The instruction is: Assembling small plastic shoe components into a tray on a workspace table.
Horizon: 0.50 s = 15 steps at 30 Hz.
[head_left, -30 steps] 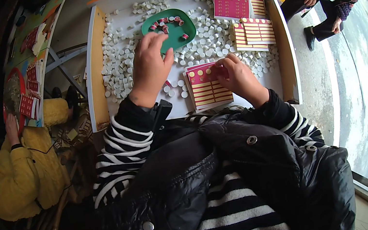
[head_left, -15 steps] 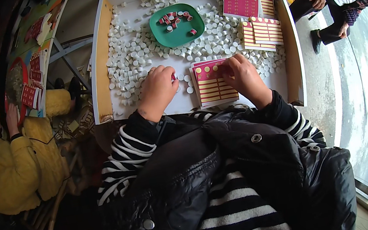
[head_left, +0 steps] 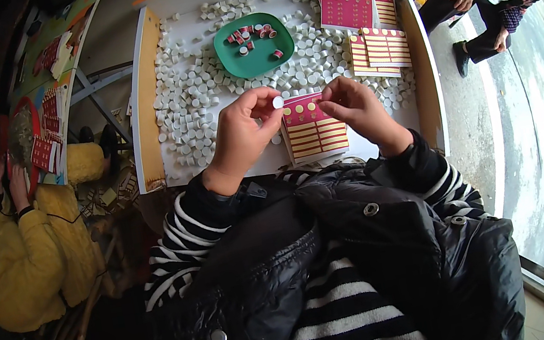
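My left hand pinches a small white round cap between thumb and fingertips, its flat face showing. Close by on the right, my right hand has thumb and forefinger drawn together at the upper edge of a sticker sheet; whatever is between those fingertips is too small to make out. That sheet lies on a little stack, dark red with gold dots along its top and pale yellow strips below. Beyond my hands stands a green tray holding several white caps with red wrapping.
Many loose white caps cover the shallow wooden-sided box. More dark red sheets and striped sheets lie at its far right. A person in yellow works at a left-hand table; another person sits at right.
My left hand has risen and moved right toward the sheet, bringing the white cap into sight. My right hand has shifted slightly, its fingertips now at the sheet's upper edge.
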Tool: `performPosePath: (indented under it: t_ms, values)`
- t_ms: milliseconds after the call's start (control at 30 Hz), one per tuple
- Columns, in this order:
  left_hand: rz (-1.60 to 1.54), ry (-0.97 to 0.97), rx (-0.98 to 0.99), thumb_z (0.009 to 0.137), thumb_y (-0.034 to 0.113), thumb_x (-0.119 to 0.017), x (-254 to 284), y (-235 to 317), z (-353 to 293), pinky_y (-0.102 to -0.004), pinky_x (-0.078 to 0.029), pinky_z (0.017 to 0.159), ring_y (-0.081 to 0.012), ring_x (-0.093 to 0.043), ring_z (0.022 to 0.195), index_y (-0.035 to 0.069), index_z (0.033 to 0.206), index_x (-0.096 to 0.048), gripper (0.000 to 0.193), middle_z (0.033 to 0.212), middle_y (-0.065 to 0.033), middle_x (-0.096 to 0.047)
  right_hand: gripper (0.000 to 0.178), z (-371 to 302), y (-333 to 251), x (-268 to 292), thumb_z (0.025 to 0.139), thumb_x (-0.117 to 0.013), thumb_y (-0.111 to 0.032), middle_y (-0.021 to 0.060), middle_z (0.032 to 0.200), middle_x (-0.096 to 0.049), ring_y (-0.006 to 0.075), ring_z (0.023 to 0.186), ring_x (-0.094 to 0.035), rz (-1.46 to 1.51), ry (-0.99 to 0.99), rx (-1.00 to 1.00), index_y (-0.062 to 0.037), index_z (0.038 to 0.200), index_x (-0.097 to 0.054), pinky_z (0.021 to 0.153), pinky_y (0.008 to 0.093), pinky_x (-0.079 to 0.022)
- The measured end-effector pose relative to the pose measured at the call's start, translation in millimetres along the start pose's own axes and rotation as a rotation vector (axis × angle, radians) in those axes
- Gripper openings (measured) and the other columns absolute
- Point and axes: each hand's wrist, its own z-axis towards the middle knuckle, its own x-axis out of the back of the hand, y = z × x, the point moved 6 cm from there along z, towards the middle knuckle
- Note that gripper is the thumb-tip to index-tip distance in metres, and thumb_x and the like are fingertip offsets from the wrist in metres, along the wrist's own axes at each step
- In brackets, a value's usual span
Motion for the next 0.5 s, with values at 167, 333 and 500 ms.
performPosePath:
  t_ms: [167, 333, 500]
  values:
    - [-0.014, 0.02, -0.045, 0.081, -0.002, -0.069, -5.0, 13.8, 1.7, -0.0237, -0.052, 0.07, -0.0086, -0.064, 0.077, 0.001, 0.106, -0.063, 0.026, 0.085, -0.0033, -0.067, 0.02, -2.9, -17.0, -20.5, 0.093, -0.057, -0.008, -0.001, 0.092, -0.058, 0.0075, 0.081, -0.053, 0.654, -0.252, -0.227, -0.0004, 0.111, -0.058, 0.075, 0.0208, -0.044]
    - [0.034, 0.02, -0.065, 0.08, -0.002, -0.07, -4.6, 19.2, 0.6, -0.0238, -0.053, 0.071, -0.0097, -0.065, 0.079, 0.001, 0.107, -0.063, 0.028, 0.087, -0.0048, -0.068, 0.026, -1.3, -27.7, -33.1, 0.095, -0.055, -0.012, -0.0004, 0.092, -0.058, 0.0072, 0.079, -0.051, 0.692, -0.349, -0.193, 0.0003, 0.117, -0.057, 0.073, 0.0195, -0.043]
    - [0.067, 0.033, -0.098, 0.08, -0.002, -0.071, -4.7, 21.0, 0.2, -0.0248, -0.053, 0.071, -0.0115, -0.066, 0.079, 0.001, 0.106, -0.063, 0.027, 0.089, -0.0062, -0.069, 0.027, 1.2, -26.0, -34.2, 0.095, -0.055, -0.012, -0.0006, 0.091, -0.058, 0.0069, 0.077, -0.049, 0.67, -0.31, -0.21, 0.0004, 0.119, -0.057, 0.072, 0.0184, -0.042]
